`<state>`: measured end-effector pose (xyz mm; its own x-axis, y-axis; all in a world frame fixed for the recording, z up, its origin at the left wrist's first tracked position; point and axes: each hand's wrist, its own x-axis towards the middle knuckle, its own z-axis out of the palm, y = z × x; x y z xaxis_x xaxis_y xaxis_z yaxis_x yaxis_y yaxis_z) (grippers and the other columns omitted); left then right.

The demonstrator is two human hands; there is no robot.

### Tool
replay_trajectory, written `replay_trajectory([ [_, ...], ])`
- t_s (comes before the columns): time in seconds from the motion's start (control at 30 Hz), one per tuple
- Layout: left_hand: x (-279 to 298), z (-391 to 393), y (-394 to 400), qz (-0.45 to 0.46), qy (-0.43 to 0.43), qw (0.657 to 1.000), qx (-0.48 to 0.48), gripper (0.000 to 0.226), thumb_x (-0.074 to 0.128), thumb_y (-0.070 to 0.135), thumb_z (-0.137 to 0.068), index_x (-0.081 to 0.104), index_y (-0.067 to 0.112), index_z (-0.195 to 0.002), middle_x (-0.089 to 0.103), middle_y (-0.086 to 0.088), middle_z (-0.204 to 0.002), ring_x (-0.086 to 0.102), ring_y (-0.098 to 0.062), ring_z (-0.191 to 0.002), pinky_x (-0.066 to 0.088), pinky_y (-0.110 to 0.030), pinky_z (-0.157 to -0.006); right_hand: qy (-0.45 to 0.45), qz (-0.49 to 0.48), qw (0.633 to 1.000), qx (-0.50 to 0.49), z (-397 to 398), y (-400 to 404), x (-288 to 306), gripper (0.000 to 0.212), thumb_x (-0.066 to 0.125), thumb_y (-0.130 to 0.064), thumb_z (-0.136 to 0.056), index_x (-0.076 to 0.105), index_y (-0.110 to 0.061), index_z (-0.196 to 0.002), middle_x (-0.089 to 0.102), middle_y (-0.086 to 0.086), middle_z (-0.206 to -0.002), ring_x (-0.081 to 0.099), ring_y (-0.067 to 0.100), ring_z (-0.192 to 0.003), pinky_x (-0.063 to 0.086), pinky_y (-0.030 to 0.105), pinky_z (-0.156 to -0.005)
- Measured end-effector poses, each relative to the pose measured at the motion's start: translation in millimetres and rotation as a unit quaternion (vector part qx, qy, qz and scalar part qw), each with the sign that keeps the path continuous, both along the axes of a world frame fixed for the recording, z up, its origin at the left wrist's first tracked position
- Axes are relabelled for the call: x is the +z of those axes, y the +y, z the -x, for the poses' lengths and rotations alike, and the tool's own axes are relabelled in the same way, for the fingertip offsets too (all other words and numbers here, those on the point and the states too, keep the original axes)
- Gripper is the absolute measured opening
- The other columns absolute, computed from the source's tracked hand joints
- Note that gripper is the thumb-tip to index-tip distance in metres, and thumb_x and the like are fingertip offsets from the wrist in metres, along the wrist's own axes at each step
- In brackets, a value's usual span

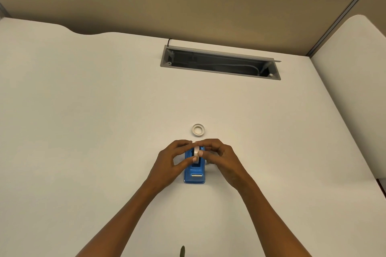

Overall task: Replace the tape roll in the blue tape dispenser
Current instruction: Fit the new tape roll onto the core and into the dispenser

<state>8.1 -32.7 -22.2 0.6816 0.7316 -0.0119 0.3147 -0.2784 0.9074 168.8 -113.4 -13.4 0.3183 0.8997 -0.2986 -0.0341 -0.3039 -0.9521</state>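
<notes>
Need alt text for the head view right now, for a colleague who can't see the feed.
Both hands, the left hand and right hand, pinch a white tape roll standing on edge in the blue tape dispenser on a pale desk. A second roll lies flat just beyond; farther back is an open cable tray.

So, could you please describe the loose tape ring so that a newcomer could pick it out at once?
Start at the long grey cable slot in the white desk and come toward the person. Just beyond both hands lies a small whitish ring. Unlike the roll held upright over the blue dispenser, it lies flat and untouched.
</notes>
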Motion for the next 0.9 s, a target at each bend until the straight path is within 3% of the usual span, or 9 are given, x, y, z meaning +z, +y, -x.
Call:
replay_trajectory([
  [0.13, -0.2, -0.2, 0.4, 0.002, 0.005, 1.000, 0.000, 0.034, 0.062, 0.033, -0.080, 0.054, 0.038, -0.113, 0.053, 0.017, -0.113, 0.049, 0.004, -0.104, 0.035, -0.001, -0.084, -0.035, 0.002, 0.999, 0.000, 1.2, 0.8, -3.7, 0.030, 0.073, -0.025, -0.076, 0.066, -0.020, -0.104, 0.064, 0.001, -0.112, 0.060, 0.016, -0.105, 0.054, 0.031, -0.085],
  [0.27, -0.6, -0.2, 0.5, 0.005, 0.010, 1.000, 0.001, 0.036, 0.063, 0.032, -0.080, 0.058, 0.030, -0.116, 0.054, 0.013, -0.116, 0.050, -0.003, -0.107, 0.035, -0.003, -0.085, -0.038, 0.009, 0.999, -0.035, 6.2, 4.4, -4.9, 0.022, 0.072, -0.020, -0.078, 0.065, -0.019, -0.099, 0.064, 0.005, -0.108, 0.059, 0.018, -0.102, 0.051, 0.023, -0.078],
  [0.4, -0.5, -0.4, 0.3, 0.009, 0.015, 1.000, 0.003, 0.038, 0.063, 0.033, -0.080, 0.058, 0.027, -0.117, 0.054, 0.012, -0.117, 0.050, -0.004, -0.108, 0.034, -0.004, -0.086, -0.030, 0.020, 0.998, -0.059, 8.8, 8.0, -4.6, 0.021, 0.071, -0.020, -0.080, 0.066, -0.012, -0.099, 0.067, 0.009, -0.106, 0.061, 0.020, -0.099, 0.049, 0.025, -0.076],
  [0.53, 1.0, -0.7, 0.3, 0.012, 0.015, 1.000, 0.001, 0.035, 0.063, 0.033, -0.080, 0.056, 0.034, -0.114, 0.051, 0.016, -0.115, 0.047, 0.007, -0.102, 0.033, 0.001, -0.082, -0.019, 0.025, 0.997, -0.076, 10.7, 11.1, -3.0, 0.020, 0.072, -0.024, -0.078, 0.069, -0.012, -0.095, 0.069, 0.010, -0.103, 0.062, 0.020, -0.095, 0.048, 0.023, -0.072],
  [0.7, 1.0, -1.5, 0.1, 0.012, 0.015, 1.000, 0.002, 0.034, 0.063, 0.035, -0.080, 0.053, 0.040, -0.112, 0.051, 0.018, -0.114, 0.048, 0.007, -0.101, 0.035, -0.001, -0.082, -0.003, 0.023, 0.995, -0.096, 12.5, 12.7, -2.2, 0.024, 0.071, -0.028, -0.079, 0.069, -0.010, -0.094, 0.070, 0.010, -0.096, 0.063, 0.022, -0.091, 0.050, 0.027, -0.073],
  [0.8, 0.7, -1.8, 0.1, 0.011, 0.017, 1.000, 0.002, 0.033, 0.062, 0.036, -0.080, 0.052, 0.041, -0.112, 0.051, 0.018, -0.113, 0.049, 0.006, -0.101, 0.036, -0.001, -0.081, 0.007, 0.020, 0.997, -0.080, 9.8, 9.9, -2.0, 0.025, 0.065, -0.028, -0.084, 0.068, -0.009, -0.099, 0.069, 0.009, -0.100, 0.063, 0.020, -0.092, 0.051, 0.025, -0.069],
  [0.9, 0.7, -2.0, 0.2, 0.008, 0.023, 1.000, 0.003, 0.036, 0.062, 0.034, -0.081, 0.056, 0.032, -0.116, 0.051, 0.016, -0.115, 0.049, 0.000, -0.103, 0.034, -0.001, -0.081, 0.012, 0.010, 0.999, -0.028, 5.8, 2.8, -2.0, 0.025, 0.067, -0.028, -0.080, 0.067, -0.019, -0.102, 0.069, 0.004, -0.105, 0.063, 0.015, -0.094, 0.052, 0.022, -0.068],
])
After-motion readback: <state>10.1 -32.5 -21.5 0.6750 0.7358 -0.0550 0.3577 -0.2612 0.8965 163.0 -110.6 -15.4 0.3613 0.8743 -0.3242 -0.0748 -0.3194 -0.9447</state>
